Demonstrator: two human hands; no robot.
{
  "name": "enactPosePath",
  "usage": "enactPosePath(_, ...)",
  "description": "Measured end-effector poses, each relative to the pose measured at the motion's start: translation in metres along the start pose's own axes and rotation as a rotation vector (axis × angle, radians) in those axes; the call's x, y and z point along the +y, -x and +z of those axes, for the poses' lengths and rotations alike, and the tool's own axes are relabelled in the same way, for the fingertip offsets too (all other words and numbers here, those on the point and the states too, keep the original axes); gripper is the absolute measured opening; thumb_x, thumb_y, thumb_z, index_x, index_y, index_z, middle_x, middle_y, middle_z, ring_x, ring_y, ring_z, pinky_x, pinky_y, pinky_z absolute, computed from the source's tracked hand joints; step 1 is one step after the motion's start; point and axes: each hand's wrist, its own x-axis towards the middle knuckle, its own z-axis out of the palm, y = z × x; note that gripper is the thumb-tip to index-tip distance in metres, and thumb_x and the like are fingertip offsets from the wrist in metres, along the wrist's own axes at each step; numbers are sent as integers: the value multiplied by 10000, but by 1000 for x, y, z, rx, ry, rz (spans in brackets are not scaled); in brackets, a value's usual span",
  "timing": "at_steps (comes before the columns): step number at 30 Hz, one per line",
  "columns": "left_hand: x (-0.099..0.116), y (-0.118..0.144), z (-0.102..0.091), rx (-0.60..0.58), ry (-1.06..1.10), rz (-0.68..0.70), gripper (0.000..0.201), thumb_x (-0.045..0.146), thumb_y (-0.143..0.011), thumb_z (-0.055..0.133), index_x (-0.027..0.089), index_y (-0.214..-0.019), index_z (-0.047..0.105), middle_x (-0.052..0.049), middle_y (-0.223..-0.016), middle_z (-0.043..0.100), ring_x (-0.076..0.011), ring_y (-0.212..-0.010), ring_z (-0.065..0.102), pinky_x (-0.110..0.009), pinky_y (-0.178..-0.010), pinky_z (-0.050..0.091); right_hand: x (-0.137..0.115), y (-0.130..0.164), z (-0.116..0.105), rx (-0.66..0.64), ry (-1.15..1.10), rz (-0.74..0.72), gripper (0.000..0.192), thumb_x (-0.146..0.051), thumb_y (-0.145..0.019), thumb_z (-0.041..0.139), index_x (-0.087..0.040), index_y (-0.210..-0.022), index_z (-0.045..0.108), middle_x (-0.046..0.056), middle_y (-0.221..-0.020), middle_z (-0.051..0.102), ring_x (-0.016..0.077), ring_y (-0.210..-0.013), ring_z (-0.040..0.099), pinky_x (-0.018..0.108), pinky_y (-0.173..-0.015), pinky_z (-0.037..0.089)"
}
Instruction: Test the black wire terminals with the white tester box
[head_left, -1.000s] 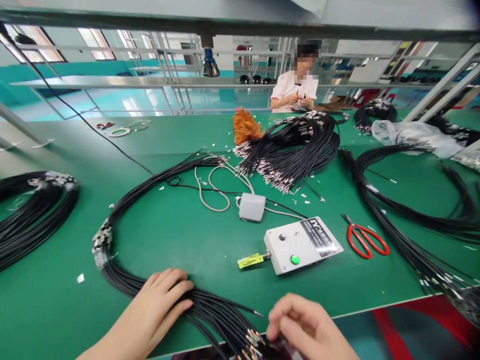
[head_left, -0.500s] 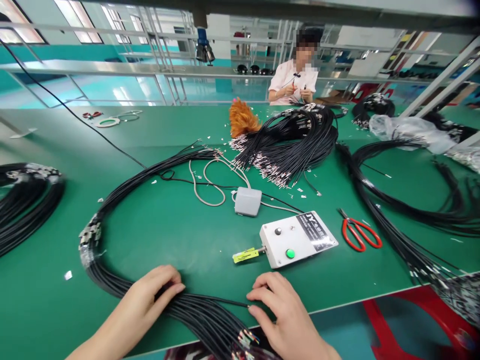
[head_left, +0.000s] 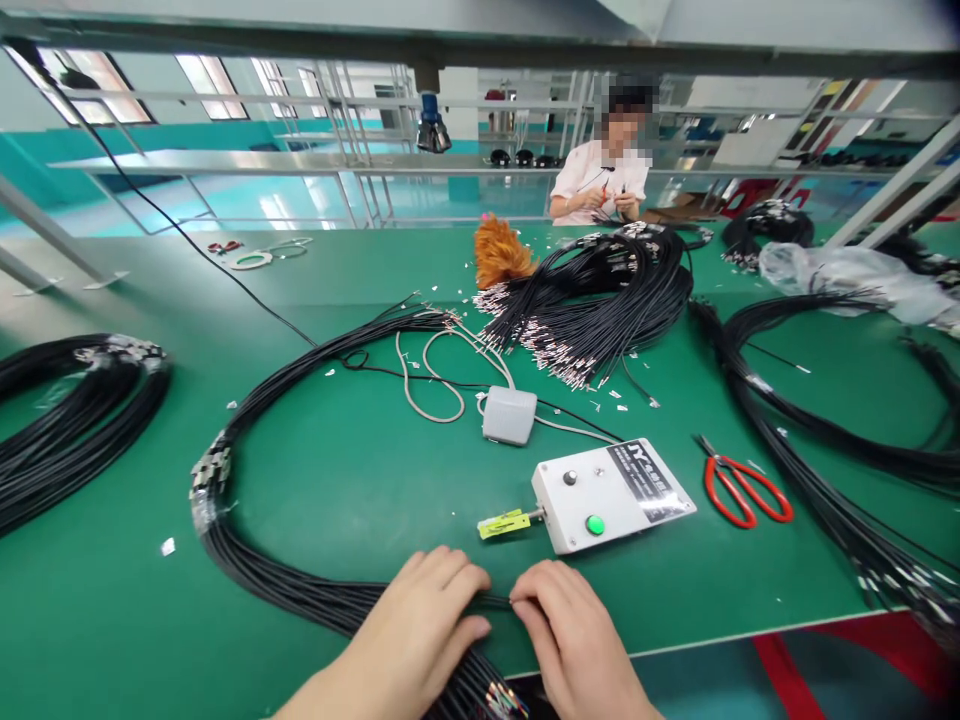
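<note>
A bundle of thin black cables (head_left: 277,590) curves across the green table, its front ends stripped to coloured wires. My left hand (head_left: 424,625) lies over the bundle, fingers curled around the cables; its palm side is hidden. Between thumb and fingertips, my right hand (head_left: 574,635) pinches the end of one black cable (head_left: 495,601) that stands apart from the others. Just beyond both hands is a white control box (head_left: 611,495) with a green lit button, a knob and a yellow-green piece (head_left: 504,524) on its side.
Red-handled scissors (head_left: 742,490) lie right of the box, and a grey pedal-like block (head_left: 508,416) behind it. More cable coils (head_left: 82,430) sit left, with a large heap (head_left: 600,300) at the back near an orange duster (head_left: 501,252). A co-worker (head_left: 600,180) sits across the table.
My left hand has slid right along the cables, close to my right hand. My right hand still pinches the single cable's end. The camera view has tilted up and turned slightly left.
</note>
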Motion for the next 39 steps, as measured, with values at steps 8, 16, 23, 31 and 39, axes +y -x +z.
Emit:
enactPosePath(8, 10, -13, 16, 34, 507, -223, 237, 328, -993, 400, 224, -826, 532, 52, -603, 540, -134, -554, 505, -231, -558, 391, -11, 23, 2, 45, -359, 329, 204, -263, -976, 467, -244, -1097, 631, 73, -1029, 739, 196, -943, 698, 268, -848, 536)
enactPosePath(16, 12, -10, 17, 114, 639, -255, 157, 302, -915, 503, 209, -802, 559, 37, -664, 546, -128, -589, 496, -216, -533, 395, -19, 12, -3, -54, -607, 520, 250, -408, -922, 578, -197, -868, 699, 63, -796, 751, 168, -682, 692, 247, -639, 520)
enactPosePath(23, 20, -5, 15, 191, 488, -210, 160, 255, -923, 500, 214, -775, 542, 24, -686, 593, -143, -626, 548, -237, -584, 447, -22, -13, -7, 62, -1115, 707, 398, -525, -795, 728, -140, -854, 649, 44, -711, 698, 98, -539, 623, 173, -479, 368)
enactPosePath(31, 20, -1, 21, 268, 371, -93, 171, 220, -951, 447, 216, -801, 529, 17, -712, 594, -136, -614, 572, -235, -575, 471, -26, -17, -2, 30, -1420, 845, 382, -422, -680, 842, -143, -741, 589, -15, -603, 656, 44, -449, 555, 138, -449, 329)
enactPosePath(39, 22, -2, 24, 281, 550, -203, 159, 261, -936, 480, 219, -785, 510, 41, -653, 557, -119, -536, 551, -221, -505, 464, -25, -9, 3, 84, -1427, 843, 396, -459, -698, 834, -135, -803, 634, -9, -625, 665, 42, -466, 567, 131, -451, 344)
